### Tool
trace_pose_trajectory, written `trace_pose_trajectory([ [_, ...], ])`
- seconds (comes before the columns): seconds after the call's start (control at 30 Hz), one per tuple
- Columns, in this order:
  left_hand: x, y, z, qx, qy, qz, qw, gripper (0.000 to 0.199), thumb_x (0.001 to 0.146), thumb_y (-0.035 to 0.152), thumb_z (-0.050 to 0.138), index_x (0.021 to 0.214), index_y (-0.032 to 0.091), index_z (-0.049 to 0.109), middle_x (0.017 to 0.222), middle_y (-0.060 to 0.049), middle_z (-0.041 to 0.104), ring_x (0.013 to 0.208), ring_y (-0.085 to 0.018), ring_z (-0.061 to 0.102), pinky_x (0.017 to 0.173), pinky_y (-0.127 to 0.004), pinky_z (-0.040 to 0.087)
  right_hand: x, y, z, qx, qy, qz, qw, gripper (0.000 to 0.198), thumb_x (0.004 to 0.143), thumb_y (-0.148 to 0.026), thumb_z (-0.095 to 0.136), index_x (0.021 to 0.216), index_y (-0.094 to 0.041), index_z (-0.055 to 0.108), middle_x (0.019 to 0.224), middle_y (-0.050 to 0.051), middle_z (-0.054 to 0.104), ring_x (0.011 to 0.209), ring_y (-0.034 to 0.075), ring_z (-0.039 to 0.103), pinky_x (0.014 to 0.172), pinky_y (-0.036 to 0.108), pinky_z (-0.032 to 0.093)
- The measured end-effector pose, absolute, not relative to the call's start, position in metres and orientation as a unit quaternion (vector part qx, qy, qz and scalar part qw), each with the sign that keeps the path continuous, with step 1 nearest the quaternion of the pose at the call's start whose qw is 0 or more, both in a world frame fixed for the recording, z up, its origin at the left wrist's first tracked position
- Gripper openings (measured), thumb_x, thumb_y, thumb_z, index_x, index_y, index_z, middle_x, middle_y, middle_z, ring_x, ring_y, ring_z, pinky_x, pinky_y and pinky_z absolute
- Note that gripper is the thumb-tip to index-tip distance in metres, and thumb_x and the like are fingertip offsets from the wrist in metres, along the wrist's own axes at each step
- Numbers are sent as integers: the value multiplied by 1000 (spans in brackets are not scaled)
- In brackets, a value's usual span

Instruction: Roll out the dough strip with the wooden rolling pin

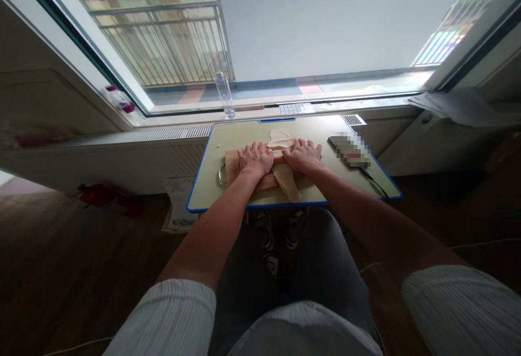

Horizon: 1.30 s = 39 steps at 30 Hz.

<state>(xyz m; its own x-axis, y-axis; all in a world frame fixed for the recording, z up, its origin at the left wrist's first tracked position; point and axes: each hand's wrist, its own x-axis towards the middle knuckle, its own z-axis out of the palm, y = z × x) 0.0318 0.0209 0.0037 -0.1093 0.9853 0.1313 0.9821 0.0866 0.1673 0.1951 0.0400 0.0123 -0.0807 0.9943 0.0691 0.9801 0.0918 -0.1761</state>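
My left hand (255, 157) lies palm down, fingers stretched forward, on what looks like a wooden rolling pin (278, 156). Beside it, my right hand (302, 155) rests flat on the same pin in a similar pose. Most of the pin is hidden under both palms; a short piece shows between them. A thin, pale sheet of dough (287, 182) runs beneath the pin, with a flap (280, 135) beyond it and a strip hanging towards me. Under all this is a wooden cutting board (232, 167) with a metal ring handle (222, 173) at its left.
The small folding table (207, 182) has a blue rim. At its right lies a blurred-out phone-like object (350, 151) with a dark strap (374, 182). A clear bottle (225, 95) and a white keyboard-like panel (296, 108) stand near the window sill. Papers (459, 106) lie right.
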Motion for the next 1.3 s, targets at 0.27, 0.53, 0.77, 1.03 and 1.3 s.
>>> trace_pose_trajectory([
  [0.27, 37, -17, 3, 669, 735, 108, 17, 63, 108, 48, 26, 157, 23, 56, 170, -10, 52, 158, -28, 44, 133, -55, 28, 200, 8, 10, -670, -738, 35, 71, 80, 108, -62, 23, 162, -9, 49, 167, 23, 48, 150, 43, 42, 124, 67, 26],
  [0.53, 35, -14, 3, 672, 733, 107, 12, 68, 107, 49, 24, 161, 19, 51, 171, -11, 50, 158, -29, 43, 132, -56, 30, 200, 13, 8, -659, -749, 29, 68, 77, 108, -52, 25, 166, -6, 42, 172, 23, 42, 155, 42, 35, 127, 70, 18],
  [0.77, 31, 23, 5, 669, 735, 111, 14, 63, 105, 46, 28, 158, 24, 56, 170, -9, 52, 154, -31, 47, 130, -58, 32, 198, 46, 7, -646, -757, 29, 90, 68, 106, -48, 29, 159, -12, 51, 168, 20, 49, 150, 40, 43, 124, 68, 27],
  [1.03, 19, 80, 9, 657, 744, 84, 88, 76, 102, 56, 28, 172, 26, 33, 181, -7, 32, 165, -33, 30, 135, -63, 20, 191, 102, 10, -655, -745, 96, 78, 80, 103, -64, 35, 166, -15, 43, 173, 18, 42, 154, 40, 38, 127, 64, 25],
  [1.3, 11, 116, 5, 666, 735, 78, 99, 78, 102, 63, 24, 172, 30, 33, 181, -6, 32, 165, -36, 30, 134, -65, 21, 187, 139, 8, -656, -739, 130, 80, 86, 102, -69, 35, 166, -11, 42, 174, 21, 39, 156, 44, 36, 127, 68, 22],
])
